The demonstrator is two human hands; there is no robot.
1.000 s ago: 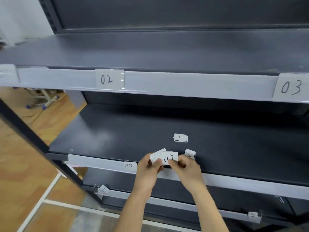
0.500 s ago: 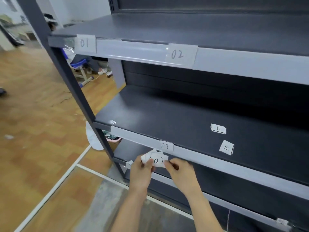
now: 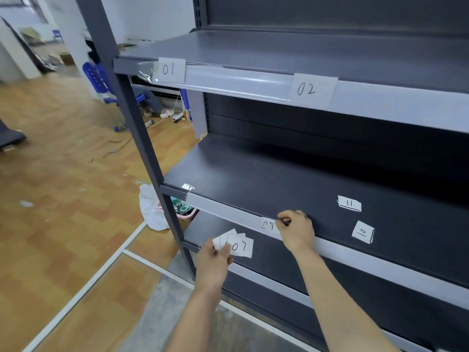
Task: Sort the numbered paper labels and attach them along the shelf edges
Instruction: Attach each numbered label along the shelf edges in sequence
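Head view is showing a dark shelving unit with pale strips running along each shelf edge. The left hand [image 3: 215, 260] is holding a small fan of paper labels [image 3: 234, 245] below the middle shelf's front, its fingers pinched narrow around the stack; the top slip is reading 07. The right hand [image 3: 295, 231] is resting on the middle shelf edge [image 3: 223, 208], with its fingers curled against the strip just beside the label already sitting there [image 3: 268, 224]. Whether those fingers are pinching that label, pressing it or simply touching the strip, I cannot tell.

As for progress, the top shelf edge is carrying label 01 [image 3: 169, 70] near the post and label 02 [image 3: 308, 89] further along, so that row is looking started at least. On the middle edge only one label is showing (it reads something like 09, though the writing is too smudged to be sure). Two more slips, 11 [image 3: 349, 204] and 10 [image 3: 363, 232], are lying loose on the middle shelf board, well apart from the edge and not attached. Together with the stack in the left hand, that is suggesting most of the attaching is still to do.

The numbers on the slips behind 07 are being covered by it. The right part of every shelf is running out of frame, so any labels there are going unseen, and the lowest shelf edge is mostly hidden behind the forearms.
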